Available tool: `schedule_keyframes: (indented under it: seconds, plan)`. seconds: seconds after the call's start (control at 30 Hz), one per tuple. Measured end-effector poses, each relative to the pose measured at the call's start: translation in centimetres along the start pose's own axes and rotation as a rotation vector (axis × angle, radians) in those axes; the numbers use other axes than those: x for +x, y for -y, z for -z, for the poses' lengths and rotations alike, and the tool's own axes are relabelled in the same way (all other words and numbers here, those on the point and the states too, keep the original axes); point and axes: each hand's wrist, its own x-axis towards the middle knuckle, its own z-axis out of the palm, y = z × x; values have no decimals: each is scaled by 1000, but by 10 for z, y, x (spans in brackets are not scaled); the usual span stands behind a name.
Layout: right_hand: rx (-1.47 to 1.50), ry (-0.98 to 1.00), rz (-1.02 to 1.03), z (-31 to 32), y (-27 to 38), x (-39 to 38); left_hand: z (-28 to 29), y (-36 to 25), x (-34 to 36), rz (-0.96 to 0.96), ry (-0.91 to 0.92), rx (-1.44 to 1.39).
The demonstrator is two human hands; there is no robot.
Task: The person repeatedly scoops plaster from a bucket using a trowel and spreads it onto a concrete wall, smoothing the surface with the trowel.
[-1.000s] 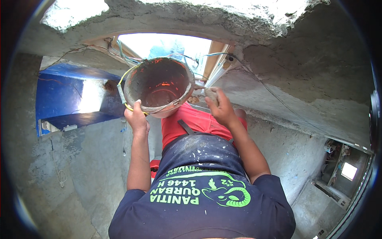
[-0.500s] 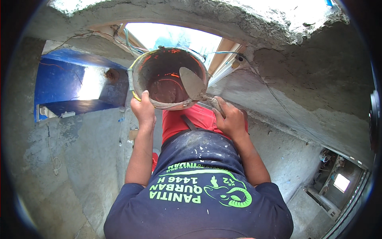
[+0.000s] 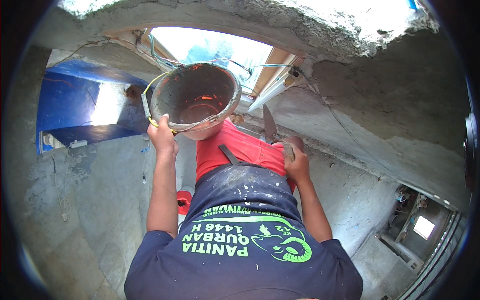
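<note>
My left hand [image 3: 162,137] is closed on the near left rim of a mortar-crusted bucket [image 3: 175,97], its thumb over the edge. The bucket tilts so that its mouth faces me. Orange streaks show through the grey coating inside, and dried residue covers the bottom. A yellow wire handle with a grey grip [image 3: 146,106] hangs at its left side. By my right thigh, my right hand [image 3: 297,163] is wrapped round the handle of a trowel [image 3: 269,123]. The trowel's pointed blade stands edge-on, apart from the bucket.
Beyond the bucket is a bright framed opening [image 3: 215,46] with loose wires along it. A pale tube [image 3: 272,93] slants beside the frame. Rough concrete [image 3: 380,105] rises at the right, and a blue-painted recess [image 3: 67,102] lies at the left. A red object [image 3: 184,201] sits near my left forearm.
My right hand has drawn the trowel out of the bucket's mouth, down and to the right, turning its blade edge-on. My left hand has shifted the bucket slightly left.
</note>
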Motion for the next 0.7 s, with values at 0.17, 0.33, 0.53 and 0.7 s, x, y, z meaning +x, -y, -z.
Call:
schedule_keyframes:
  seconds: [0.17, 0.33, 0.53, 0.7]
  plan:
    - [882, 381, -309, 26, 47, 42, -5, 1, -6, -92, 19, -32]
    - [1255, 694, -441, 1, 76, 84, -11, 0, -8, -117, 28, -21]
    - [1403, 919, -470, -71, 56, 111, -8, 4, -8, -80, 34, -23]
    - [1334, 994, -501, -89, 57, 118, -7, 8, -3, -116, 21, -59]
